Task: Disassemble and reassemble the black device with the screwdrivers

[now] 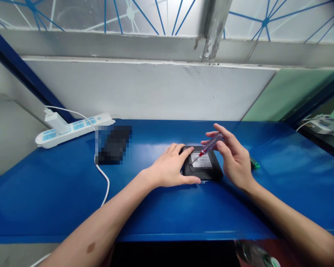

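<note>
A flat black device (pixel 215 168) with rounded corners lies on the blue table, a printed white label (pixel 203 161) on its upper face. My left hand (pixel 169 167) grips it from the left, thumb along the near edge and index finger at the far edge. In my right hand (pixel 235 159) is a screwdriver (pixel 211 144) with a clear purplish handle and red collar, held tilted between thumb and fingers. Its thin shaft points down to the left, the tip at the label's lower left corner. Whether the tip sits in a screw is too small to tell.
A white power strip (pixel 76 129) with a plugged-in adapter stands at the back left, its white cable (pixel 107 181) running forward. A pixelated dark object (pixel 115 144) lies nearby. Something green (pixel 255 163) shows behind my right hand. A bottle (pixel 253 254) is below the table's front edge.
</note>
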`<state>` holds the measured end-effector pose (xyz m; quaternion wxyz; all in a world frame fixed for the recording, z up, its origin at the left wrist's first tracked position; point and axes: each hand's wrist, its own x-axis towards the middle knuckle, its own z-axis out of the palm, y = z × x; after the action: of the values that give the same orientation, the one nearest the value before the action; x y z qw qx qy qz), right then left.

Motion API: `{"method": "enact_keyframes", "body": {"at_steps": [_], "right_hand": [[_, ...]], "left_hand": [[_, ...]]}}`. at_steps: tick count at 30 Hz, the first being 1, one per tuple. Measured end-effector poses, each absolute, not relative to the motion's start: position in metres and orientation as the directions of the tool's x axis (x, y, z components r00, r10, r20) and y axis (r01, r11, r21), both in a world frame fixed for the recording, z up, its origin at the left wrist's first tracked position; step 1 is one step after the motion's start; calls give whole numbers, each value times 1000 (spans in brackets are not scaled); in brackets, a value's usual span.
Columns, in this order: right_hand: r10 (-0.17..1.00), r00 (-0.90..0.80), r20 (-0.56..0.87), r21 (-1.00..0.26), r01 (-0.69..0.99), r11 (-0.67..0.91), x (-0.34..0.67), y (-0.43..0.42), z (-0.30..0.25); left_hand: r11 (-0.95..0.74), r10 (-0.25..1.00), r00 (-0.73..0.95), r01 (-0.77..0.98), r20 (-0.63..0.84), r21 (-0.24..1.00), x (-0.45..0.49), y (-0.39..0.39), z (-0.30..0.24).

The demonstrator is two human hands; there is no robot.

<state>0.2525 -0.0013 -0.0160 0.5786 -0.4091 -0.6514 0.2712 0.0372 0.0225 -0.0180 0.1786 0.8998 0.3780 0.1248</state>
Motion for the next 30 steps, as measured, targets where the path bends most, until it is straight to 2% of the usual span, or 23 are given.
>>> {"method": "enact_keyframes", "body": {"at_steps": [6, 10, 13, 20, 30], "right_hand": [[818, 25, 575, -806, 187, 562, 248, -3, -15], [790, 83, 608, -778, 263, 571, 249, 0, -16], [800, 92, 593, -780, 314, 542, 251, 1, -16], [835, -13, 550, -800, 278, 532, 252, -2, -17], [840, 19, 541, -812, 271, 517, 252, -1, -18]], "left_hand": [[-648, 726, 684, 641, 77, 412, 37, 22, -18], [-645, 729, 680, 645, 77, 411, 36, 23, -19], [-643, 728, 682, 645, 70, 413, 37, 23, -19], [-645, 726, 684, 636, 79, 422, 37, 23, -19], [-655, 721, 688, 641, 77, 401, 37, 23, -20]]}}
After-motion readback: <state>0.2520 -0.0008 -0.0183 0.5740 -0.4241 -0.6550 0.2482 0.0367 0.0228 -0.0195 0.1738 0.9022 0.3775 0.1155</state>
